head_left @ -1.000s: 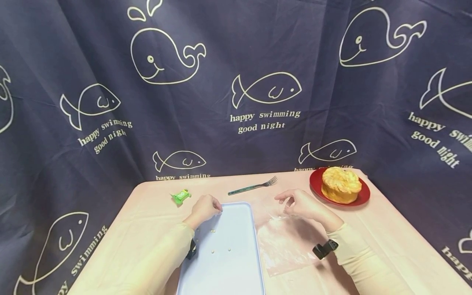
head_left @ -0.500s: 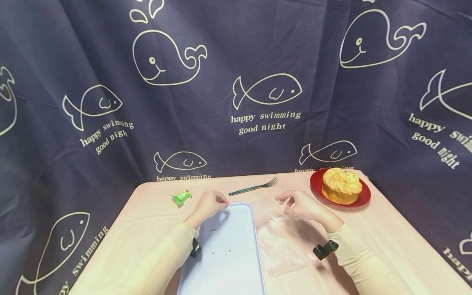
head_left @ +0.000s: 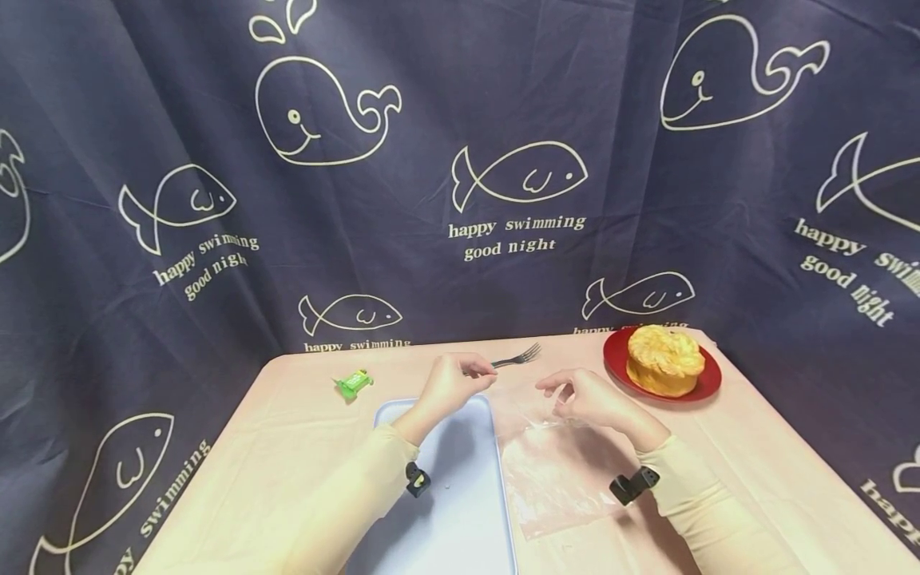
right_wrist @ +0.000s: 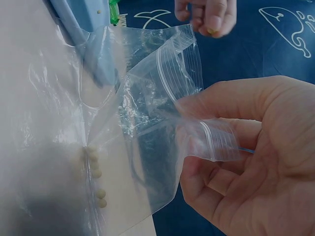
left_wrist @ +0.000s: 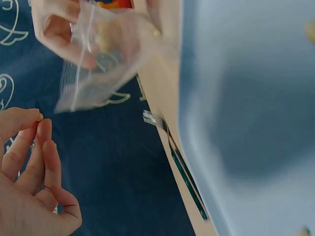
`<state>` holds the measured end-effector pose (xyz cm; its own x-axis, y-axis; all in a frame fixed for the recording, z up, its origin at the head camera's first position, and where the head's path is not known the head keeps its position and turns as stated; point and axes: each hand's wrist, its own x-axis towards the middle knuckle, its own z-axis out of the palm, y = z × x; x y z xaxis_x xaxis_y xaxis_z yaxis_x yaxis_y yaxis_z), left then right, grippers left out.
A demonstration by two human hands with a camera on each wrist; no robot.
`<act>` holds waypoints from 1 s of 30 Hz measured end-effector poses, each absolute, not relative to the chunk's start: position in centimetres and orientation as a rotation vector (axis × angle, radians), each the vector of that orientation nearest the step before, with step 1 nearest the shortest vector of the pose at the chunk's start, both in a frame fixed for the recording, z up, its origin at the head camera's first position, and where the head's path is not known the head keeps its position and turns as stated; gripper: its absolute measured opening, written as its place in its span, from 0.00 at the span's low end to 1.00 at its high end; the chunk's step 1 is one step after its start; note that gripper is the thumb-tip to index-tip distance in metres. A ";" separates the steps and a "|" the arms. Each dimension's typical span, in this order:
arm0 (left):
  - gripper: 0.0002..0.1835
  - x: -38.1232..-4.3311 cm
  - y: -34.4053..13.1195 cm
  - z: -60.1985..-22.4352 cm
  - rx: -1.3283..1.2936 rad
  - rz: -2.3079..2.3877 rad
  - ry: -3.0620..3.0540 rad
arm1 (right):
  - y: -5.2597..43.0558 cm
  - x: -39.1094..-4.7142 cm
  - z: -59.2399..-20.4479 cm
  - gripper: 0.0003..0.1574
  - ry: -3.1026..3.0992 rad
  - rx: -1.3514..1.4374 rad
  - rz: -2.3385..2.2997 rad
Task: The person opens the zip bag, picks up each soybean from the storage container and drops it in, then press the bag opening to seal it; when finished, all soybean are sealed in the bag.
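My left hand (head_left: 456, 385) is over the far edge of the light blue tray (head_left: 467, 511), in front of the fork. Thumb and forefinger pinch a small round yellowish soybean (left_wrist: 40, 117), seen in the left wrist view. My right hand (head_left: 592, 403) grips the rim of a clear zip-lock bag (right_wrist: 147, 103) between thumb and fingers. The bag's mouth gapes toward the left hand in the right wrist view. Several soybeans (right_wrist: 96, 173) lie along a fold inside the bag. One soybean (head_left: 447, 486) shows on the tray; my left arm hides part of the tray's surface.
A fork (head_left: 519, 358) lies near the table's back edge, its handle partly behind my left hand. A green-wrapped candy (head_left: 354, 384) is at the back left. At the back right, a red plate (head_left: 616, 361) bears a round golden pastry (head_left: 664, 363).
From the tray's far left corner, my left hand has risen and moved right toward the bag, with the soybean in its fingertips. My right hand stays in place with the bag.
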<state>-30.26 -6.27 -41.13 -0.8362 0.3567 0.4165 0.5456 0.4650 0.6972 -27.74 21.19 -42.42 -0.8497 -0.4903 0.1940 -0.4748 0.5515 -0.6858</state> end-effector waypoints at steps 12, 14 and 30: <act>0.02 -29.7 -2.5 -41.7 -0.870 -1.237 -2.580 | 21.2 -27.6 -42.6 0.28 2.758 -0.866 -1.201; 0.02 -29.7 -2.3 -41.8 -0.877 -1.206 -2.590 | 21.1 -27.6 -42.5 0.27 2.760 -0.873 -1.204; 0.05 -30.7 -6.4 -42.3 -0.833 -1.248 -2.489 | 21.2 -27.6 -42.5 0.26 2.767 -0.853 -1.208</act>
<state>-30.69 -6.42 -42.25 -0.8104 0.3840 0.4425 0.5843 0.4743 0.6586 -27.64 21.23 -42.51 -0.8522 -0.4810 0.2061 -0.4781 0.5555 -0.6803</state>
